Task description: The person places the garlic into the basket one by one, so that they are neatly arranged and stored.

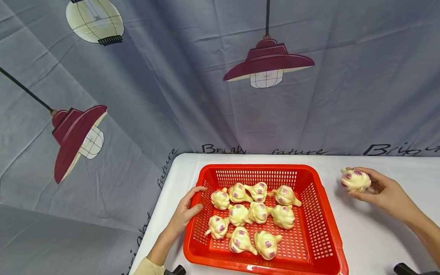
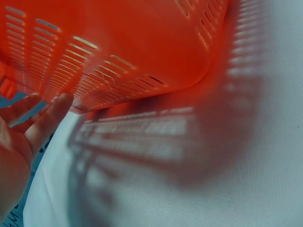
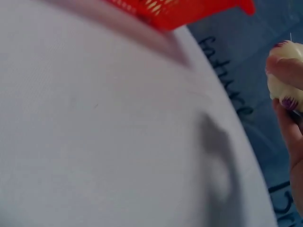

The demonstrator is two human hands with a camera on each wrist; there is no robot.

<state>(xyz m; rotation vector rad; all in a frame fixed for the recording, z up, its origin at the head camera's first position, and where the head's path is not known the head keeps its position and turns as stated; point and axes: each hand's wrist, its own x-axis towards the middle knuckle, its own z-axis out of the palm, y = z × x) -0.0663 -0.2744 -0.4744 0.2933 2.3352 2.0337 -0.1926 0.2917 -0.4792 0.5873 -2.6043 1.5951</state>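
A red slotted plastic basket [image 1: 311, 214] sits on the white table [image 1: 371, 236] and holds several cream garlic bulbs with purple marks [image 1: 254, 214]. My left hand [image 1: 187, 212] rests against the basket's left rim with its fingers fairly straight; the left wrist view shows those fingers [image 2: 45, 120] beside the basket wall [image 2: 118, 52]. To the right of the basket my right hand [image 1: 376, 189] grips one garlic bulb [image 1: 355, 179] a little above the table. The right wrist view shows that bulb [image 3: 286, 75] between fingers, with the basket's corner [image 3: 189, 12] farther off.
A grey-blue printed cloth with red lamps [image 1: 268, 63] hangs behind and drapes left of the table. The table's left edge [image 1: 154, 214] runs close to the basket. Bare white tabletop [image 3: 104, 142] lies to the basket's right.
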